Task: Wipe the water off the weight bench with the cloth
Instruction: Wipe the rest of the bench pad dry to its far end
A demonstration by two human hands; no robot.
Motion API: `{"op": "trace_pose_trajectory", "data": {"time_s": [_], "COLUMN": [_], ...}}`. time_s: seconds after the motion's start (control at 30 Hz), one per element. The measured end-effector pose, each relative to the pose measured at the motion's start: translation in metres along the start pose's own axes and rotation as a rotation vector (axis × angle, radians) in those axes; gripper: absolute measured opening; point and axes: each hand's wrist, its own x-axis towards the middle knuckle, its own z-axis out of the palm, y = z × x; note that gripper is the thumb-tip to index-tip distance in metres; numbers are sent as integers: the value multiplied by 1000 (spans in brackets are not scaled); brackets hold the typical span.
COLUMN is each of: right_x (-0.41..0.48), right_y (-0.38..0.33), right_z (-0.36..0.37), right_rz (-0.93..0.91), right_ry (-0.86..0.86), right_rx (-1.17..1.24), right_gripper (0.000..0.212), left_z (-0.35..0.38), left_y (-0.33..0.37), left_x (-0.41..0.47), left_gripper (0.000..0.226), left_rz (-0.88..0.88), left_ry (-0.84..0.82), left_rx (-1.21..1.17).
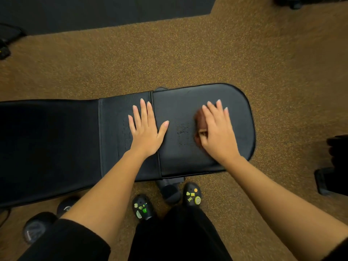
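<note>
A black padded weight bench runs across the view from the left edge to a rounded end at the right. My left hand lies flat on it with fingers spread, across the seam between the two pads. My right hand presses a reddish-brown cloth onto the right pad with straight fingers; most of the cloth is hidden under the palm and blurred. A faint patch of small water droplets shows on the pad between my two hands.
Brown speckled carpet surrounds the bench, with a dark mat beyond it. Black dumbbells lie at the lower left, dark equipment stands at the right edge. My feet in black clogs stand by the bench's leg.
</note>
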Motion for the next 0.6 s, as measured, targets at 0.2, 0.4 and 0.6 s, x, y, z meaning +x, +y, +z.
{"op": "trace_pose_trajectory", "data": {"time_s": [0.2, 0.4, 0.6], "right_x": [-6, -49, -23], "right_y": [-18, -9, 18], "right_z": [10, 7, -28], "right_rz": [-50, -297, 157], "right_ry": [-29, -241, 198], "right_rx": [122, 275, 486], "right_gripper": [70, 60, 50], "left_z": [1, 1, -4], "left_y": [0, 0, -3], "left_x": [0, 0, -1], "left_gripper": [75, 74, 68], "left_rz": [1, 1, 40], "left_ry": [0, 8, -14], "left_rx": [-9, -29, -139]}}
